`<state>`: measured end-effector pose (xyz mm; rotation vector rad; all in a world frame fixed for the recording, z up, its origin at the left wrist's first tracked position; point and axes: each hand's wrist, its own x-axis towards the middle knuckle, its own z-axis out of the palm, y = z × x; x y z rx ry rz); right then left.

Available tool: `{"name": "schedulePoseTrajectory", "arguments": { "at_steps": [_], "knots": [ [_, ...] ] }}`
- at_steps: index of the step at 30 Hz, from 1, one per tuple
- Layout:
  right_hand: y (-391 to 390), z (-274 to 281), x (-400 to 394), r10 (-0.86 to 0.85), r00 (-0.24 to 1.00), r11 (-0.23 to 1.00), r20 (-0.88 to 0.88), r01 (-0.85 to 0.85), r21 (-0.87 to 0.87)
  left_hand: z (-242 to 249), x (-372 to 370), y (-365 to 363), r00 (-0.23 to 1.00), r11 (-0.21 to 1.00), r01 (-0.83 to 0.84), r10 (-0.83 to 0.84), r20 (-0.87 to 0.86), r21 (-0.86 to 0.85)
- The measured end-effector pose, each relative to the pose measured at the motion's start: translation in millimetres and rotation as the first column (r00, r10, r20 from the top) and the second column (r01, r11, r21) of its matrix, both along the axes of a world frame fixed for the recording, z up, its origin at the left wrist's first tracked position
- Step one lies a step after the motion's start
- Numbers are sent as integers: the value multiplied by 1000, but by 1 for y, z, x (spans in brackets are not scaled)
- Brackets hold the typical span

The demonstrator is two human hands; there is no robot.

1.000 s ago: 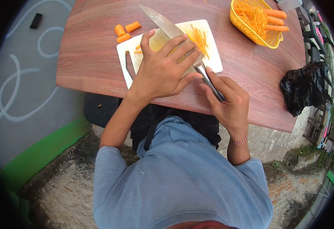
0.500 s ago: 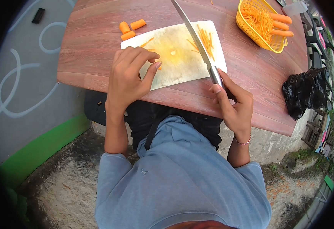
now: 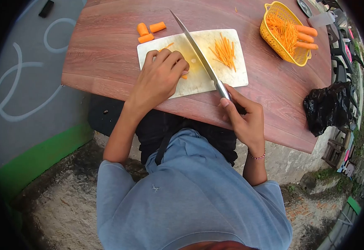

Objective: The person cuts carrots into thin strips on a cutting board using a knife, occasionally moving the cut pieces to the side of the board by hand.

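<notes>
My right hand (image 3: 246, 121) is closed around the handle of a long kitchen knife (image 3: 200, 56), whose blade slants up and left across the white cutting board (image 3: 238, 77). Curled over the left part of the board is my left hand (image 3: 161, 77), its fingers bent down on carrot slices (image 3: 185, 76) that mostly hide beneath it. Orange edges show past the fingertips and behind the knuckles. To the right of the blade lies a small pile of carrot strips (image 3: 223, 52). Several short carrot chunks (image 3: 143, 29) sit on the table just beyond the board's far left corner.
A yellow plastic basket (image 3: 273, 41) with shredded carrot and whole carrots (image 3: 306, 37) stands at the far right of the wooden table (image 3: 103, 54). Near it is a clear plastic container (image 3: 321, 19). A black plastic bag (image 3: 327, 106) hangs at the right edge.
My left hand has moved right and its fingers have curled down onto the carrot slices. The knife has shifted left, nearer that hand, uncovering the strips on the right.
</notes>
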<state>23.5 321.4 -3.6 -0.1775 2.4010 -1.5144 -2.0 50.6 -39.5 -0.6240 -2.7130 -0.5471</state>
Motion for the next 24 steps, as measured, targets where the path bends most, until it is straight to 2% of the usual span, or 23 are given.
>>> {"name": "schedulePoseTrajectory", "arguments": {
  "at_steps": [2,3,5,9,11,14,18,24],
  "knots": [
    [-2,1,0,-27,999,999,30,28,-21,2,-7,3,989,999,34,-37,-141,-27],
    [-2,1,0,-25,999,999,28,26,-19,7,-6,3,989,999,31,-35,-143,-25],
    [-3,1,1,-37,999,999,30,38,-34,18,2,0,999,987,-20,26,-33,162],
    [-3,2,2,-40,998,999,50,42,-28,20,31,-7,997,994,-72,74,-24,79],
    [-3,1,2,-30,999,999,39,31,-22,7,44,-2,979,981,-184,188,-75,55],
    [-4,4,0,-29,997,999,66,31,-28,0,53,8,962,964,-255,261,-83,70],
    [-6,3,0,-34,997,999,65,37,-37,-3,47,22,951,954,-285,293,-99,88],
    [-8,2,-1,-46,996,997,76,50,-62,-11,28,32,958,964,-241,255,-133,114]
  ]
}}
